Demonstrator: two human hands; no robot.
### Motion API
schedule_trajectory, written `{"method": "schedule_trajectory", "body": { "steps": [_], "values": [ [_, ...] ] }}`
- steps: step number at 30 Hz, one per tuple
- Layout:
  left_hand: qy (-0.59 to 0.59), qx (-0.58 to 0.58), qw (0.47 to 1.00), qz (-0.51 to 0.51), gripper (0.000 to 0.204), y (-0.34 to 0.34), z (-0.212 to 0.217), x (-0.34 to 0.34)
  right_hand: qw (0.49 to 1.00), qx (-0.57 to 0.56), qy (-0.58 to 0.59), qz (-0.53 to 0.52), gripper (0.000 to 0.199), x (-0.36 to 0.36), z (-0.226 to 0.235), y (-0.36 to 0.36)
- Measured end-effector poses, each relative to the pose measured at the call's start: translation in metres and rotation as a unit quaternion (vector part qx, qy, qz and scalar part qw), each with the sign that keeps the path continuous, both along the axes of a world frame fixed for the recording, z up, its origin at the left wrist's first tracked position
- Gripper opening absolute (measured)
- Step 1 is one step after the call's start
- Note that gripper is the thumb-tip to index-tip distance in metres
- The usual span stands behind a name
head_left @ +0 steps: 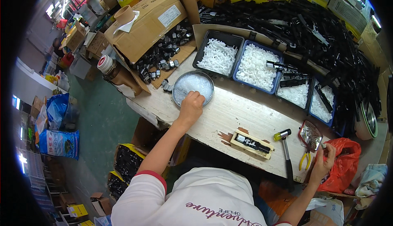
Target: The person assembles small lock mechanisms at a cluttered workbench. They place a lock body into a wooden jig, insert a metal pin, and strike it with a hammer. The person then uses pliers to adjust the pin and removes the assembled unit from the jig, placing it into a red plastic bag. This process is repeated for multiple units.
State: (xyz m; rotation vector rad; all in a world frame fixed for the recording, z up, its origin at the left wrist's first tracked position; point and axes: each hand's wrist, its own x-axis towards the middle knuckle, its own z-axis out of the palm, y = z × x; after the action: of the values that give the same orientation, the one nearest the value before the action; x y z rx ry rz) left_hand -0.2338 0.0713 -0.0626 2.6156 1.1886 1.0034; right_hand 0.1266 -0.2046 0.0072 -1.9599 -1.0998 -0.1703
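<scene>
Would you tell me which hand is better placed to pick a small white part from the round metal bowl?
Left. The left hand is already at the bowl; the right hand is far off by the pliers.

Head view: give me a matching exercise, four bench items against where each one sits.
Items:
1. round metal bowl of small clear parts
2. small hammer with a yellow-and-black head
3. yellow-handled pliers
4. black oblong part in a pale wooden jig

Places:
A. at the bench's near edge, beside the right hand
B. mid-bench, just left of the hammer
C. under the left hand, which reaches into it
D. between the jig and the pliers, handle toward the person

Pairs: 1-C, 2-D, 3-A, 4-B
</scene>
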Motion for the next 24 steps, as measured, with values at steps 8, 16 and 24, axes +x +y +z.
{"method": "schedule_trajectory", "body": {
  "steps": [8,16,24],
  "values": [
    [-0.022,-0.009,1.000,-0.005,0.008,0.000,0.004,-0.002,0.997,-0.013,0.038,0.059,0.017,-0.027,-0.006,0.014],
    [-0.347,-0.347,0.870,0.050,0.011,-0.029,0.046,-0.008,0.972,0.014,0.137,0.191,0.020,-0.081,-0.002,0.047],
    [-0.404,-0.631,0.653,-0.110,0.014,-0.078,0.052,0.046,0.941,0.062,0.133,0.306,0.025,-0.133,-0.018,0.097]
  ]
}}
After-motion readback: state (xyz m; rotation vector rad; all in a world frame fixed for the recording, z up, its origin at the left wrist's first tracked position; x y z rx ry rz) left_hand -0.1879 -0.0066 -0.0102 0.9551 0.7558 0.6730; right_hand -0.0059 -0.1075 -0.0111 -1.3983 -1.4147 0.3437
